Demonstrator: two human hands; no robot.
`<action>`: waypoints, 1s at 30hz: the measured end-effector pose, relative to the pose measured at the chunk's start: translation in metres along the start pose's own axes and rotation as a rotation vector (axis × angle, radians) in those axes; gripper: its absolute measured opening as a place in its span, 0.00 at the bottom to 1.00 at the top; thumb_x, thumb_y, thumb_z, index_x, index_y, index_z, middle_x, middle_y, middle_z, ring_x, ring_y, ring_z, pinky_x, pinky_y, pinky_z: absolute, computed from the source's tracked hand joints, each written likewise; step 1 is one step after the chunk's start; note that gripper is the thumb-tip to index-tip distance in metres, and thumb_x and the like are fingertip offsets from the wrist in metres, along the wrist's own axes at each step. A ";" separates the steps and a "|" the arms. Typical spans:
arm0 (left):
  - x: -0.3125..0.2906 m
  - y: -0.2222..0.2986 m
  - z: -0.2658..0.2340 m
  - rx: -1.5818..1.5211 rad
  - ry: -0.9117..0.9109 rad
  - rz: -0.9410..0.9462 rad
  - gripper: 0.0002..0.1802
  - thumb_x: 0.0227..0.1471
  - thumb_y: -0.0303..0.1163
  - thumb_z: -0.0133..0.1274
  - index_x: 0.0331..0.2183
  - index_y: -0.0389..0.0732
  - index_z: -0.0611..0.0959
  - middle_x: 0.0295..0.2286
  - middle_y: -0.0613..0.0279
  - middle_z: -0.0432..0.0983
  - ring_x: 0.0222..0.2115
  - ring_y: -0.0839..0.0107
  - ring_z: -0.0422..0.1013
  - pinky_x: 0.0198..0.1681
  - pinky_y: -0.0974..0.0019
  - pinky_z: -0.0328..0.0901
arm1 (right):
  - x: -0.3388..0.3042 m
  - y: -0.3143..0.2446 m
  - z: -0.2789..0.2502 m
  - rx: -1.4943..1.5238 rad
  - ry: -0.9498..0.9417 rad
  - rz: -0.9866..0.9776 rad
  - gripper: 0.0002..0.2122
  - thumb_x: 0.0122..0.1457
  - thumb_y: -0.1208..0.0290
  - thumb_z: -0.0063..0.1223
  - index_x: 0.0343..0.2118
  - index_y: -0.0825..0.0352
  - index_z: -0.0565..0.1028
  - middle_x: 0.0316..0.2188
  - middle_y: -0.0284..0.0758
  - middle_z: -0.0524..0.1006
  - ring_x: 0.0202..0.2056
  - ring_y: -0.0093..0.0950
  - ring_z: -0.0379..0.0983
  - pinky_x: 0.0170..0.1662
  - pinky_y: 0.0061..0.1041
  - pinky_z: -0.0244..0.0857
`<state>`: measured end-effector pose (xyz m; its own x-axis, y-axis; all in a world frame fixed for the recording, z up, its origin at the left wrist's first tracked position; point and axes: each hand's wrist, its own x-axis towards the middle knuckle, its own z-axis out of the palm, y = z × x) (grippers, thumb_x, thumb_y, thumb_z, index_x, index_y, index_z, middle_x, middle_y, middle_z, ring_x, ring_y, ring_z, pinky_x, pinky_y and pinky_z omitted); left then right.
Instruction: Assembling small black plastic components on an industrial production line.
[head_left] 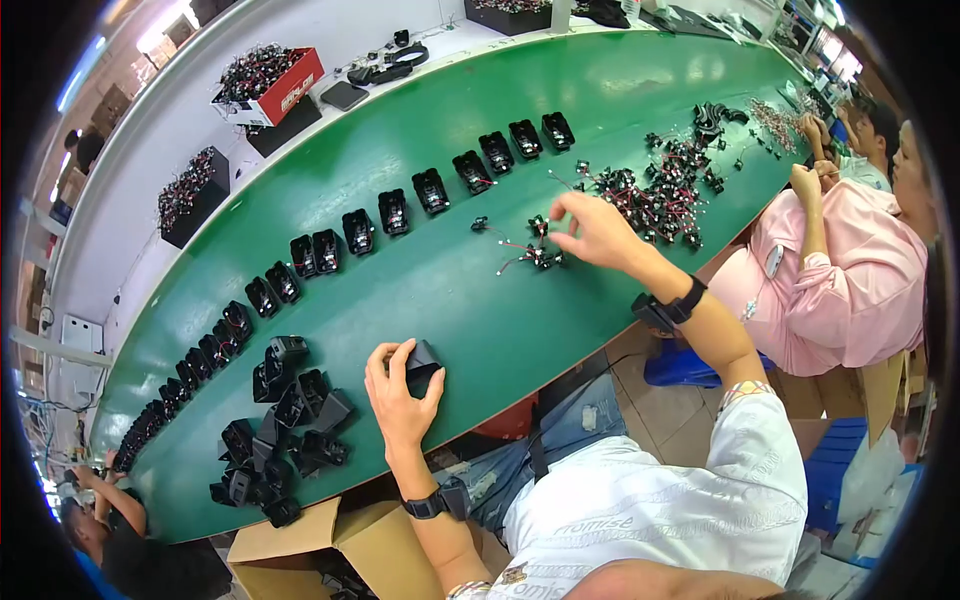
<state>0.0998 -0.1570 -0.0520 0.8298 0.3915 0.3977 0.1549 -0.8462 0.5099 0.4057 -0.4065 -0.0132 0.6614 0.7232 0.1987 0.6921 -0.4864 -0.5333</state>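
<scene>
My left hand (402, 398) rests at the near edge of the green table, thumb and fingers around a black plastic housing (424, 356). Its underside and inside are hidden from me. Farther right, my right hand (600, 232) hovers with thumb and forefinger apart beside a small black part (540, 226) with thin wires. A few similar wired parts (542, 259) lie just below the fingertips. Beyond that hand spreads a large heap of small black parts with red and black wires (655, 190). Left of my left hand is a jumbled pile of black housings (300, 405).
A long curved row of black housings (393, 212) lines the table (470, 320). Behind it stand a red and white box (285, 95) and a black bin (195, 200) of wired parts. A cardboard box (290, 535) is below the near edge. A person in pink (840, 270) sits at right.
</scene>
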 end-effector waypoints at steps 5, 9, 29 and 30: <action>0.007 0.023 0.001 0.094 -0.053 -0.009 0.35 0.37 0.36 0.72 0.50 0.41 0.79 0.48 0.53 0.70 0.49 0.50 0.68 0.55 0.50 0.63 | 0.021 0.004 0.013 -0.070 0.007 -0.110 0.10 0.54 0.68 0.66 0.37 0.63 0.79 0.37 0.37 0.79 0.35 0.35 0.79 0.39 0.35 0.73; 0.014 0.030 0.012 0.012 -0.028 -0.082 0.35 0.38 0.32 0.69 0.51 0.40 0.77 0.49 0.50 0.69 0.51 0.47 0.67 0.57 0.47 0.62 | 0.036 0.013 0.004 -0.038 0.002 -0.159 0.06 0.54 0.67 0.65 0.31 0.64 0.83 0.28 0.38 0.81 0.33 0.39 0.79 0.38 0.37 0.73; 0.001 0.039 0.026 -0.135 0.175 -0.261 0.43 0.43 0.24 0.65 0.62 0.38 0.67 0.60 0.45 0.60 0.60 0.43 0.61 0.65 0.49 0.57 | 0.016 0.010 -0.013 0.847 0.345 0.060 0.04 0.67 0.72 0.56 0.38 0.67 0.75 0.37 0.38 0.84 0.33 0.18 0.79 0.31 0.16 0.68; 0.000 0.038 0.024 -0.176 0.107 -0.290 0.44 0.43 0.22 0.63 0.62 0.39 0.67 0.61 0.46 0.59 0.60 0.43 0.61 0.65 0.50 0.57 | 0.006 -0.011 -0.009 0.852 0.279 0.039 0.04 0.67 0.72 0.56 0.37 0.67 0.75 0.37 0.37 0.84 0.33 0.18 0.79 0.31 0.17 0.69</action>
<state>0.1191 -0.1980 -0.0506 0.7025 0.6497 0.2905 0.2728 -0.6228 0.7333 0.4046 -0.4015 0.0015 0.8032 0.5143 0.3007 0.2913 0.1012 -0.9513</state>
